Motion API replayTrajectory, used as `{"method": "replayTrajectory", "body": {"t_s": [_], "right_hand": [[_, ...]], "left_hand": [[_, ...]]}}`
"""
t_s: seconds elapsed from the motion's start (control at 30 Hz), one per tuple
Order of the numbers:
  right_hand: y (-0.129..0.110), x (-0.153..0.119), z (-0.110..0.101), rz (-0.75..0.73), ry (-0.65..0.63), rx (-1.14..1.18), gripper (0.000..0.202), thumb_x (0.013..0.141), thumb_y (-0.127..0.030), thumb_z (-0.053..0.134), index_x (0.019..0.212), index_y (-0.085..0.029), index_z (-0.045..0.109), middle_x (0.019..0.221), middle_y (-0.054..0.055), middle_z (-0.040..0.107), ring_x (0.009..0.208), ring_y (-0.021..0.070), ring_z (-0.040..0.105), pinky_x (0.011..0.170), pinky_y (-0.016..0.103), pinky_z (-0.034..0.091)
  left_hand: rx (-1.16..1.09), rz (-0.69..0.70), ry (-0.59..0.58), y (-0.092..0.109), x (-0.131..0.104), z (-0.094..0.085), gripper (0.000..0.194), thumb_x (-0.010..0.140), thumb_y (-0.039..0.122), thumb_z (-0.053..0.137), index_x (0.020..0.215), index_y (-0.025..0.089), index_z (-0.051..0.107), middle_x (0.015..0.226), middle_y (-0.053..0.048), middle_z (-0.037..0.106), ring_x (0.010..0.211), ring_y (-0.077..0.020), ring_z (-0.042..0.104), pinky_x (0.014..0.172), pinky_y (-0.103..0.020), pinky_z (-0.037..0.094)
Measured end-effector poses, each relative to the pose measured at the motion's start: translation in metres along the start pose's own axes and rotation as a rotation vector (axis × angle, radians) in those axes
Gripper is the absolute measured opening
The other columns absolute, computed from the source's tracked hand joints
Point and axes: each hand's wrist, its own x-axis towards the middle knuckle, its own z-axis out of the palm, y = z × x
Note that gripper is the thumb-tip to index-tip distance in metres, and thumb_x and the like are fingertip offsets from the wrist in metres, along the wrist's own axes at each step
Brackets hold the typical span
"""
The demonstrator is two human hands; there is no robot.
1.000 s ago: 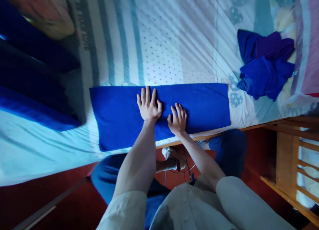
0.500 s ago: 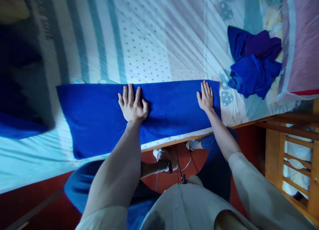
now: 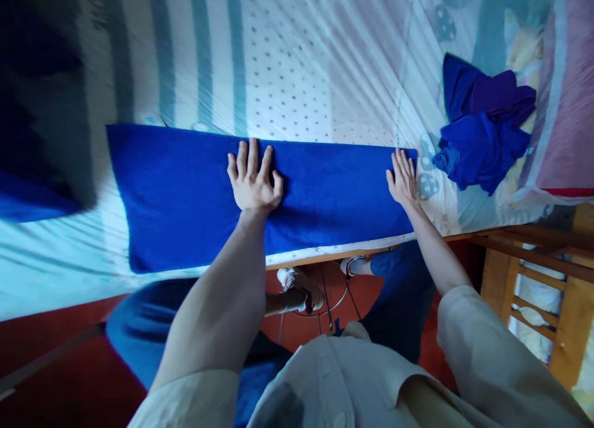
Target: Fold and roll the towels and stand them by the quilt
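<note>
A long rectangle of blue cloth [image 3: 185,193] lies flat along the near edge of the bed [image 3: 288,75]. My left hand [image 3: 255,180] rests on it around the middle, palm down with the fingers spread. Over at the cloth's right end, my right hand [image 3: 403,179] lies flat with its fingers stretched out and nearly together. Neither hand grips anything. Whether the cloth is one layer or folded, I cannot tell.
Right of the cloth sits a crumpled heap of blue and purple cloth [image 3: 487,131]. A pink covering with a pale border [image 3: 568,94] is beyond it. More dark blue fabric [image 3: 37,196] lies at the far left. A slatted wooden frame [image 3: 538,304] stands at the lower right.
My right hand has slid a little to the right, onto the cloth's right edge. My left hand stays flat on the cloth. The whole view has tilted slightly.
</note>
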Motion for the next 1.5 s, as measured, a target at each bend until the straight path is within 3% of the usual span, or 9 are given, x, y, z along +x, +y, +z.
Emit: {"method": "replayTrajectory", "body": {"t_s": [0.07,0.2,0.3,0.4,0.6,0.87,0.97,1.2,1.5], "right_hand": [[0.003,0.001,0.001,-0.012,-0.050,-0.006,0.067,0.108,-0.048,0.021,0.166,-0.015,0.024,0.173,0.012,0.023,0.162,0.0235,0.018,0.131,0.055,0.016],[0.011,0.011,0.000,0.097,-0.009,-0.026,0.068,0.108,-0.047,0.015,0.166,-0.013,0.021,0.173,0.014,0.021,0.162,0.0234,0.016,0.131,0.055,0.016],[-0.005,0.007,-0.002,0.121,0.022,-0.035,0.069,0.108,-0.049,0.014,0.166,-0.012,0.021,0.173,0.015,0.021,0.163,0.0266,0.013,0.130,0.059,0.015],[-0.047,-0.023,0.003,0.077,0.028,-0.006,0.070,0.108,-0.051,0.016,0.167,-0.014,0.021,0.174,0.014,0.019,0.163,0.0285,0.010,0.129,0.062,0.015],[-0.146,-0.098,0.023,-0.033,-0.108,0.147,0.067,0.108,-0.050,0.025,0.167,-0.019,0.025,0.173,0.011,0.024,0.162,0.0290,0.014,0.130,0.061,0.016],[-0.245,-0.063,0.034,-0.199,-0.131,0.278,0.062,0.109,-0.045,0.029,0.165,-0.018,0.029,0.173,0.007,0.024,0.163,0.0268,0.010,0.132,0.056,0.006],[-0.272,-0.073,0.043,-0.280,-0.230,0.300,0.058,0.108,-0.039,0.035,0.162,-0.016,0.035,0.172,0.007,0.026,0.162,0.0241,0.015,0.134,0.052,0.006],[-0.289,-0.137,0.049,-0.270,-0.348,0.408,0.059,0.106,-0.031,0.043,0.164,-0.027,0.033,0.172,0.000,0.027,0.162,0.0246,0.018,0.134,0.054,0.010],[-0.304,-0.220,0.046,-0.121,-0.286,0.607,0.052,0.106,-0.025,0.043,0.157,-0.025,0.046,0.165,0.006,0.042,0.159,0.0201,0.029,0.132,0.046,0.024]], "left_hand": [[-0.001,0.002,0.000,0.000,0.000,0.000,0.074,0.088,0.058,0.052,0.154,0.024,0.051,0.171,0.000,0.028,0.162,-0.0314,0.010,0.134,-0.052,-0.005],[0.055,0.000,0.004,0.001,0.000,0.000,0.072,0.090,0.057,0.049,0.155,0.025,0.050,0.172,0.006,0.025,0.161,-0.0328,0.013,0.135,-0.051,-0.004],[0.052,-0.010,-0.011,0.001,0.001,-0.001,0.073,0.089,0.053,0.051,0.156,0.023,0.049,0.172,0.003,0.025,0.162,-0.0328,0.012,0.134,-0.052,-0.004],[0.016,-0.025,-0.036,0.001,0.001,-0.002,0.071,0.088,0.045,0.056,0.156,0.025,0.049,0.171,0.000,0.027,0.162,-0.0313,0.008,0.134,-0.054,-0.005],[0.051,-0.021,-0.057,-0.004,0.001,-0.003,0.070,0.090,0.039,0.054,0.158,0.027,0.046,0.172,0.002,0.025,0.162,-0.0297,0.005,0.133,-0.054,-0.006],[0.096,-0.028,-0.091,-0.007,0.001,-0.001,0.070,0.095,0.047,0.046,0.161,0.025,0.039,0.173,0.005,0.020,0.162,-0.0263,-0.006,0.133,-0.049,-0.011],[0.141,-0.019,-0.096,-0.006,0.001,-0.001,0.071,0.096,0.048,0.043,0.161,0.022,0.039,0.174,0.005,0.017,0.163,-0.0261,-0.002,0.133,-0.047,-0.012],[0.089,-0.021,-0.093,-0.006,0.001,-0.003,0.069,0.095,0.044,0.046,0.161,0.027,0.040,0.173,0.005,0.022,0.162,-0.0247,-0.002,0.134,-0.047,-0.010],[0.103,0.022,-0.050,0.000,0.000,-0.002,0.069,0.096,0.049,0.045,0.159,0.022,0.044,0.172,-0.003,0.025,0.163,-0.0264,0.004,0.133,-0.050,-0.008]]}}
